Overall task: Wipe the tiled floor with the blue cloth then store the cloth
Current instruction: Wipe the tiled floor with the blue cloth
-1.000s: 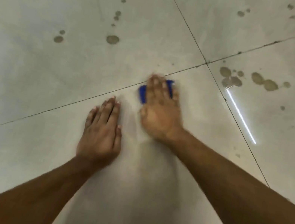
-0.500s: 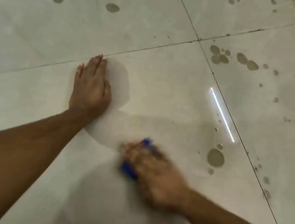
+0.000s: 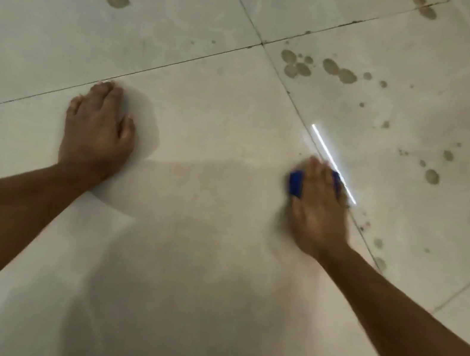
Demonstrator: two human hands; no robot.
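The blue cloth (image 3: 296, 183) lies pressed flat on the pale tiled floor (image 3: 220, 131), mostly hidden under my right hand (image 3: 318, 205); only its left edge and a sliver at the right show. This hand sits beside the grout line at the tile's right side. My left hand (image 3: 96, 130) rests palm down on the same tile, fingers together near the upper grout line, holding nothing.
Dark wet spots (image 3: 297, 65) dot the tiles beyond the grout cross and to the right (image 3: 431, 176). More spots (image 3: 117, 0) lie at the upper left. A bright strip of reflected light (image 3: 333, 164) runs along the right grout line.
My right hand has slid the blue cloth from the near middle of the tile out to its right edge. The left hand has stayed planted on the floor.
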